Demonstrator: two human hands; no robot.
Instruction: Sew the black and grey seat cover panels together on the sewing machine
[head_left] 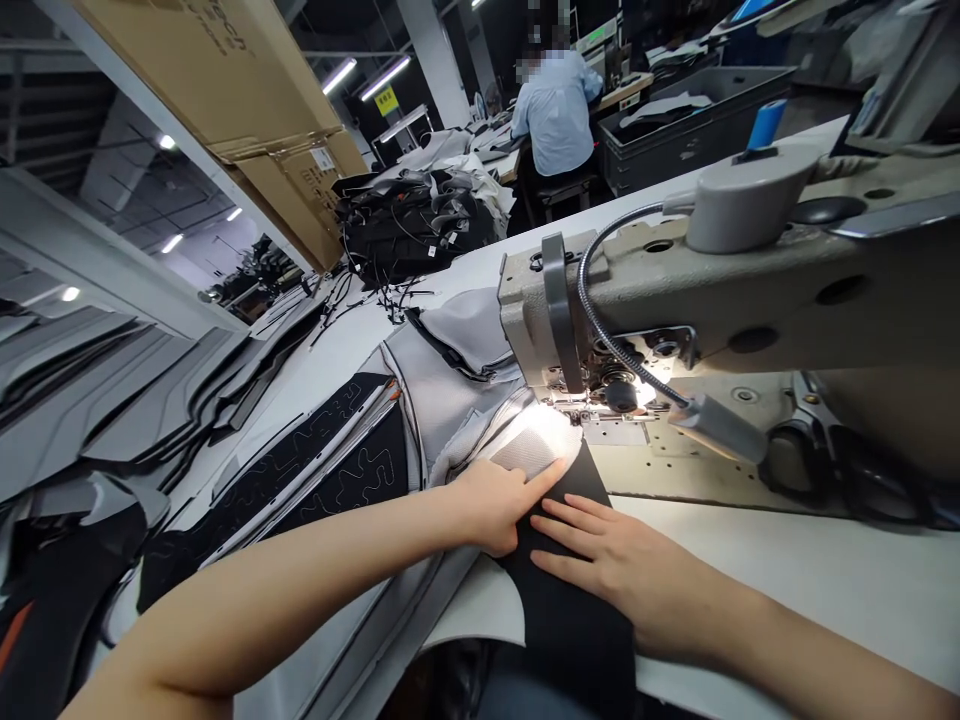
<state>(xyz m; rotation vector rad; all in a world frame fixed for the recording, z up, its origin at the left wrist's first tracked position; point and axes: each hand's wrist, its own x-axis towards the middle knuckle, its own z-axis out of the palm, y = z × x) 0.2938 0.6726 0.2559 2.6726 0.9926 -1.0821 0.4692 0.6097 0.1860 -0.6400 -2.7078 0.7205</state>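
My left hand (495, 500) is closed on the grey mesh fabric (442, 395), its index finger stretched along the lit edge close to the sewing machine's needle area. The other fingers curl under and are partly hidden. My right hand (626, 565) lies flat with fingers apart on a black fabric strip (574, 620), which runs from under the grey piece down over the table edge. The sewing machine (645, 290) stands over the fabric, its presser foot at the grey piece's edge. Black panels with stitched wavy lines (341, 480) spread to the left of the grey fabric.
Black-handled scissors (806, 450) lie on the machine bed, beside a small lamp (724, 428). Stacked grey panels (97, 385) fill the left. Behind are a fabric heap (412, 220), a cardboard box (217, 80), a grey crate (675, 145) and a seated person (556, 110).
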